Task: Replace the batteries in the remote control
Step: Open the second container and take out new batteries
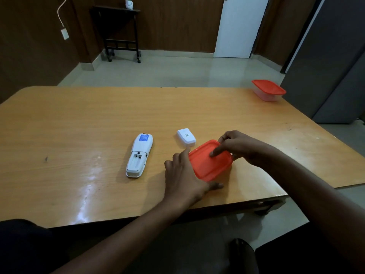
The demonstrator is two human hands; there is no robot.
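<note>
I see the white plastic remote control [139, 155] lying face down on the wooden table [79, 119], battery bay open, its white cover [186, 137] nearby. Left hand [183, 175] and right hand [240, 148] both grip the near orange-lidded plastic box [210, 161].

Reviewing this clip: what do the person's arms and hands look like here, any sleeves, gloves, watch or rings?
Both forearms are bare up to the frame edge, with no sleeves showing. The left hand and right hand wear no gloves, and no watch or bracelet shows at either wrist. No ring is visible on the fingers in view, though some are partly hidden.
</note>
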